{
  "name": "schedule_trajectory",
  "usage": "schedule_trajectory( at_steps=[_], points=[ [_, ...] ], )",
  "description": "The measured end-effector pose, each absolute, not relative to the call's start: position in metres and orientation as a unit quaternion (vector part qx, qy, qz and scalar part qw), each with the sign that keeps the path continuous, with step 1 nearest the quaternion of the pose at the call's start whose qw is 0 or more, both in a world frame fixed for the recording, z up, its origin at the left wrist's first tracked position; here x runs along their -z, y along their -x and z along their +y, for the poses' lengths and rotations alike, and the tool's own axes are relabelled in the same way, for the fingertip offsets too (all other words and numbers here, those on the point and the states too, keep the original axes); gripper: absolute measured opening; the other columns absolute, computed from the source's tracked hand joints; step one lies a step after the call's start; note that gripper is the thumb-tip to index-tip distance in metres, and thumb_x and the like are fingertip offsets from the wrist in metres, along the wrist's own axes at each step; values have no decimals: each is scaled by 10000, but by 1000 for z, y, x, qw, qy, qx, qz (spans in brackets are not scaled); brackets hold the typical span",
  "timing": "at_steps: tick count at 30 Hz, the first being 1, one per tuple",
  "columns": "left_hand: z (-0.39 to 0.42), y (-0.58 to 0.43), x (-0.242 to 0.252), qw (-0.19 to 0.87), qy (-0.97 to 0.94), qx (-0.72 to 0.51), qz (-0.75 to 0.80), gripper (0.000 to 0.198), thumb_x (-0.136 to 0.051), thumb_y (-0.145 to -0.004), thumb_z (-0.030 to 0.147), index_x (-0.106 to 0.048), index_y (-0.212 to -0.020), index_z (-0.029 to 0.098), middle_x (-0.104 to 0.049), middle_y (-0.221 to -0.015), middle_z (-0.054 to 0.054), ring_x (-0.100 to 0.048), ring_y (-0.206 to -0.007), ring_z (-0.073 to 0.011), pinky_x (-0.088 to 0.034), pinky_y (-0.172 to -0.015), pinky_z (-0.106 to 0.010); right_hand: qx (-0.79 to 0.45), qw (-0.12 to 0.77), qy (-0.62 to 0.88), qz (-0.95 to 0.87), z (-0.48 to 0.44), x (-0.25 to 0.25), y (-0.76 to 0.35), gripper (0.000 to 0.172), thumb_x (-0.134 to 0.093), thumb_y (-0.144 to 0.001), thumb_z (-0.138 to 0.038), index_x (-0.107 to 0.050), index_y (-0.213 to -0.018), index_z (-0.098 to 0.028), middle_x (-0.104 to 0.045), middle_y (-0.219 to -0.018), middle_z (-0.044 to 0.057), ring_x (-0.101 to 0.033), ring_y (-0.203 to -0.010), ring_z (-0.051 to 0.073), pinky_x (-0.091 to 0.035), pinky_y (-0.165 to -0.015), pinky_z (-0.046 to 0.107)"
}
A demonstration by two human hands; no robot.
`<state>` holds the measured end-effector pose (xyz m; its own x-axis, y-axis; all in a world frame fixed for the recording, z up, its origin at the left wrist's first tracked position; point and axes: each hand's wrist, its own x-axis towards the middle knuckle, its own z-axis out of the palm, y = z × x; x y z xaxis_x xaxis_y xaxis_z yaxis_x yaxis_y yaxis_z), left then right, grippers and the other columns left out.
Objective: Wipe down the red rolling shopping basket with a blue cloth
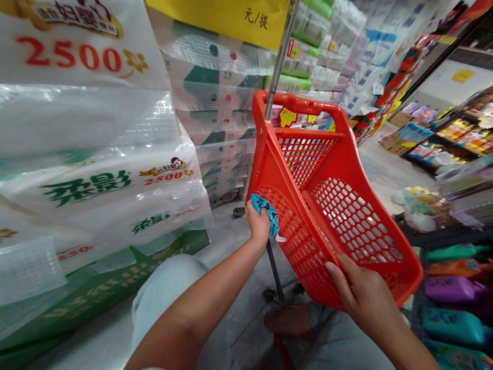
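A red plastic shopping cart (385, 226) with perforated sides stands tilted in view in front of me. My left hand (259, 222) is closed around a bunched blue patterned cloth (272, 216) and presses it to the cart's near side panel, low towards the handle end. With thumb and fingers over the top rim of that side, my right hand (358, 282) grips the cart nearer to me. The basket's inside shows through the open top. Part of the blue cloth is hidden by my left fingers.
Stacked tissue packs (92, 185) rise close on the left, with more paper packs (215, 97) behind the cart. A metal pole (281, 56) carries a yellow price sign (227, 18). Coloured bottles (454, 321) line a shelf at right. Tiled floor (227, 241) lies below.
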<state>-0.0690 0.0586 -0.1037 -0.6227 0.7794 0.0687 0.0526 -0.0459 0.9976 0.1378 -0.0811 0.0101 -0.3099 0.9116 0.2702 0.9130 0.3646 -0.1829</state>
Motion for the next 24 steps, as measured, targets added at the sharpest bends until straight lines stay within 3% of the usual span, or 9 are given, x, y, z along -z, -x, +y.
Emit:
schedule_trajectory(
  at_steps=[3,7,11,16,24],
  points=[
    [65,84,67,223,-449,-666,552,455,-567,-783,43,-634,-1183,250,-585,-1257,-34,-539,-1252,-202,-389,-1154,-387,-2,167,538,-827,-79,-8,-140,392,-365,-1041,-502,-613,-933,-217,-639,-558,4,-644,-488,193,-363,-466,267],
    [75,104,49,166,-555,-665,471,516,-572,-661,4,-682,-1089,270,-607,-1211,-13,-569,-1202,-202,-431,-1106,-349,0,173,531,-830,-80,-5,-138,384,-368,-1043,-491,-616,-941,-216,-645,-563,4,-654,-486,195,-369,-449,266],
    [84,112,53,118,-523,-691,486,482,-462,-669,-23,-648,-1047,213,-611,-1108,-55,-584,-1131,-214,-451,-1072,-400,11,191,531,-826,-81,-1,-138,383,-368,-1043,-490,-620,-950,-216,-651,-568,10,-653,-481,200,-388,-447,269],
    [86,114,46,94,-556,-684,463,521,-533,-687,7,-645,-1127,263,-583,-1265,-36,-548,-1238,-204,-418,-1118,-360,-18,181,491,-852,-77,3,-145,311,-426,-1035,-439,-630,-1016,-205,-697,-629,16,-687,-521,189,-440,-461,252],
    [66,100,77,125,-528,-666,512,467,-523,-700,6,-625,-1092,238,-568,-1228,-56,-537,-1224,-220,-421,-1111,-393,-54,191,526,-827,-76,2,-161,392,-392,-1026,-522,-638,-938,-230,-711,-686,41,-693,-594,203,-459,-543,267]
  ],
)
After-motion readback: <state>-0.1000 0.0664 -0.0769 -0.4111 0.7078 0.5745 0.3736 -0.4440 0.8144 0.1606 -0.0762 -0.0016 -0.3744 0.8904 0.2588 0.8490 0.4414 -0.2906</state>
